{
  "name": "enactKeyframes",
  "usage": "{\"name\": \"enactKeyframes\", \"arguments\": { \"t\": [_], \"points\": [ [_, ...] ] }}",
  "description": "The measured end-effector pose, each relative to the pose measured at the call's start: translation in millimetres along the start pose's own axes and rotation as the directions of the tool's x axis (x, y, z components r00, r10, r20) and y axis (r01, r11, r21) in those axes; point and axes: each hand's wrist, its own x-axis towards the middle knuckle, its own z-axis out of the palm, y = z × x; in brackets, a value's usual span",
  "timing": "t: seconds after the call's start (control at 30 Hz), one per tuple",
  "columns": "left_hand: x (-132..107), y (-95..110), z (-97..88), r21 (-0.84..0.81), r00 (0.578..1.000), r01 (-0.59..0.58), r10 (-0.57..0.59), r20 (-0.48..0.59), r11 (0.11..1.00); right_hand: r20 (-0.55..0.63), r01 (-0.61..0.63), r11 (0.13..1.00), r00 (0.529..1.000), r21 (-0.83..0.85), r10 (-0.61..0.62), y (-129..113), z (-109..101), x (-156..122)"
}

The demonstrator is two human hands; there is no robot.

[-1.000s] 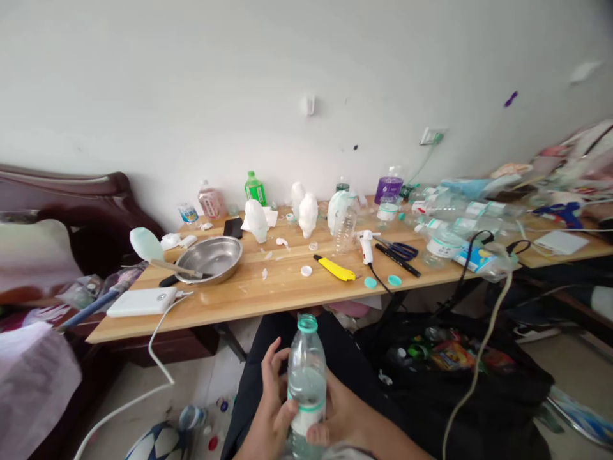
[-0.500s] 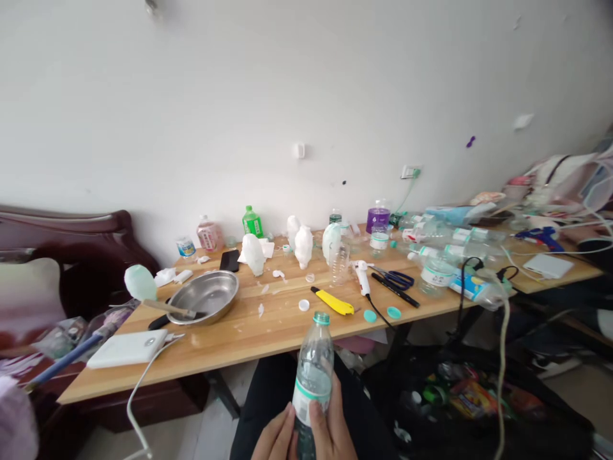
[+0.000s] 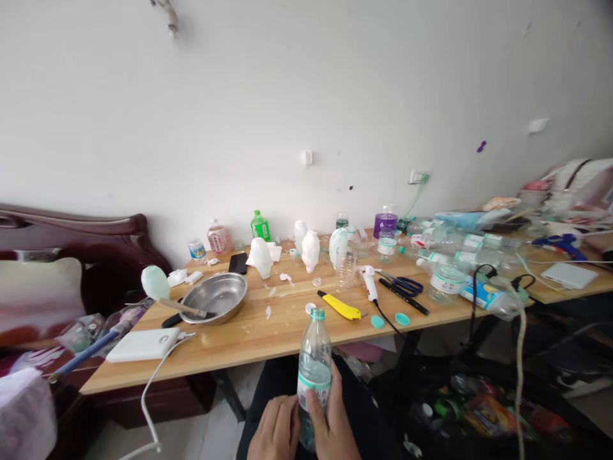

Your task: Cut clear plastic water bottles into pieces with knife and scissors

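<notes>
A clear plastic bottle [image 3: 315, 358] with a green neck ring, no cap and a white-and-green label stands upright over my lap, just in front of the table edge. My right hand [image 3: 332, 418] is wrapped round its lower right side, thumb across the label. At the label's left edge, my left hand [image 3: 275, 427] is closed, its fingertips curled against the bottle; what they pinch is hidden. On the table beyond lie a yellow utility knife [image 3: 339, 305], a white glue gun [image 3: 369, 283], scissors [image 3: 405, 283], a black marker [image 3: 403, 296] and two green caps [image 3: 401, 319].
Several white-coated bulb shapes [image 3: 310, 251] stand mid-table. A steel bowl [image 3: 215, 298] with a brush across it and a white power bank [image 3: 143, 345] sit left. Empty bottles [image 3: 447, 281] crowd the right, and a cable [image 3: 521, 377] hangs off the edge.
My left hand has turned knuckles-up and curled at the label's edge, where its fingers were straighter against the bottle. My right hand keeps its hold. The view has shifted slightly left.
</notes>
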Motion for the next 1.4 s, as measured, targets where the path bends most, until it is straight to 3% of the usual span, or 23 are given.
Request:
{"name": "enactKeyframes", "arguments": {
  "t": [0.13, 0.3, 0.4, 0.53, 0.7, 0.77, 0.97, 1.13, 1.4],
  "points": [
    [12, 12, -9.9, -0.054, 0.984, 0.16, -0.154, 0.091, 0.986, 0.051, -0.035, 0.999, 0.998, 0.013, 0.034, -20, -9, 3],
    [22, 17, -11.2, -0.091, 0.946, 0.288, -0.269, 0.179, 0.953, 0.098, -0.043, 0.999, 0.994, -0.026, 0.045, -37, -21, 12],
    [27, 14, -12.5, -0.152, 0.896, 0.412, -0.37, 0.244, 0.898, 0.13, -0.05, 0.999, 0.99, -0.003, 0.05, -47, -27, 20],
    [29, 12, -17.7, -0.308, 0.835, 0.544, -0.466, 0.293, 0.78, 0.184, -0.17, 0.98, 0.972, 0.102, 0.15, -60, -30, 28],
    [27, 11, -24.7, -0.279, 0.907, 0.408, -0.422, 0.014, 0.869, 0.145, -0.16, 0.979, 0.979, 0.124, 0.141, -64, -31, 30],
    [27, 11, -26.8, -0.217, 0.926, 0.36, -0.376, -0.034, 0.907, 0.13, -0.135, 0.984, 0.984, 0.115, 0.12, -63, -31, 29],
    [29, 17, -26.7, -0.17, 0.982, 0.173, -0.156, 0.105, 0.97, 0.117, -0.078, 0.995, 0.991, 0.057, 0.071, -59, -28, 24],
    [24, 18, -23.9, -0.119, 0.97, 0.176, -0.152, 0.192, 0.977, 0.083, -0.071, 0.997, 0.994, 0.027, 0.069, -53, -23, 19],
    [27, 21, -18.8, -0.028, 0.979, 0.115, -0.108, 0.173, 0.993, 0.07, -0.063, 0.998, 0.996, -0.002, 0.063, -53, -20, 15]
  ]
}}
